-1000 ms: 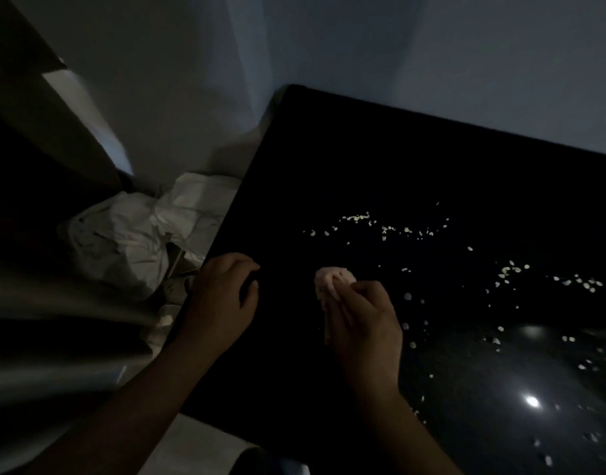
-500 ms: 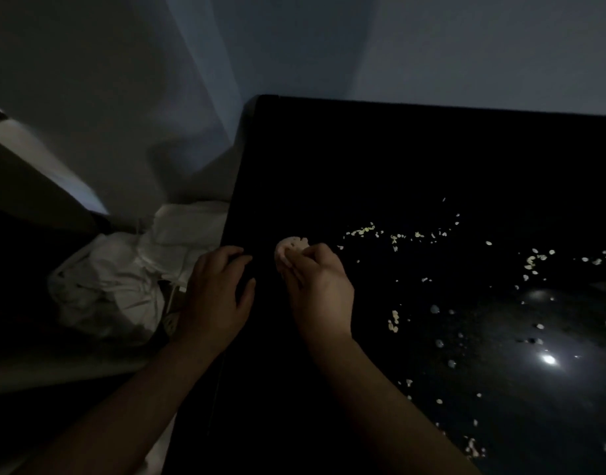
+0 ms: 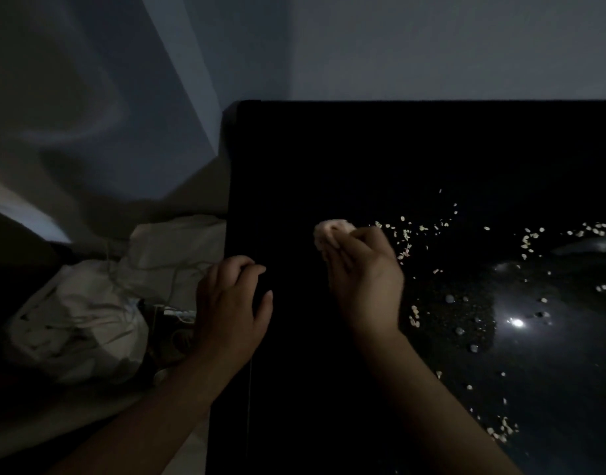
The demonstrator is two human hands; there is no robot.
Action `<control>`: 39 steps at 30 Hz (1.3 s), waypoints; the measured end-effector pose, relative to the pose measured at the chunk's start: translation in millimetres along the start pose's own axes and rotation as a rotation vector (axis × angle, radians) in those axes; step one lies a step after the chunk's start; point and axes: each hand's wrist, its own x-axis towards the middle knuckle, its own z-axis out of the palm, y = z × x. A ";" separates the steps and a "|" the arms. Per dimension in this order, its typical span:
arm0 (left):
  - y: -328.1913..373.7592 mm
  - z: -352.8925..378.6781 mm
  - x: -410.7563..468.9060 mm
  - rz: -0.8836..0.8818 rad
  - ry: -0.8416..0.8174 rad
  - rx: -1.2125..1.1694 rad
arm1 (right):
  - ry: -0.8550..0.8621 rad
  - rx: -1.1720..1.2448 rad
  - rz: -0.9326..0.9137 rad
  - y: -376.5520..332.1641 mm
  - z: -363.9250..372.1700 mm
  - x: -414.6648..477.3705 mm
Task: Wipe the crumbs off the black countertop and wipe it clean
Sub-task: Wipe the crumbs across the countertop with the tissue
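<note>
Now the right hand (image 3: 363, 279), pinching a pale wad (image 3: 330, 231), lies farther from the left hand (image 3: 231, 303) than half a second ago. The wad is just beside the left end of the crumbs (image 3: 406, 234) strewn across the right half of the desk (image 3: 363, 149). The left hand rests loosely curved on the left edge, holding nothing visible. A sweep is probably beginning, and most crumbs remain. No writing or brand is legible.
</note>
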 end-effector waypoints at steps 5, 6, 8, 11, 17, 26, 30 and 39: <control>0.0 3.0 14.4 0.078 0.044 -0.056 | -0.056 -0.132 -0.012 5.0 34.5 10.7; 0.6 4.1 18.0 0.108 0.047 -0.067 | -0.034 -0.153 0.012 13.8 32.0 12.9; 2.6 7.3 23.8 0.161 0.048 -0.098 | 0.050 -0.190 0.146 37.8 17.0 17.0; 12.2 11.0 31.2 0.184 0.016 -0.150 | 0.131 -0.244 0.283 73.1 -20.1 19.8; 43.3 20.9 49.1 0.218 -0.072 -0.217 | -0.013 -0.063 0.143 65.6 -70.4 29.0; 69.2 46.8 67.9 0.213 -0.032 -0.229 | 0.014 -0.001 -0.012 88.4 -84.9 111.8; 67.7 52.7 66.7 0.208 -0.002 -0.241 | -0.141 -0.083 -0.079 130.0 -75.6 170.6; 76.0 47.4 66.1 0.170 -0.013 -0.184 | -0.395 -0.023 -0.053 154.4 -111.8 85.4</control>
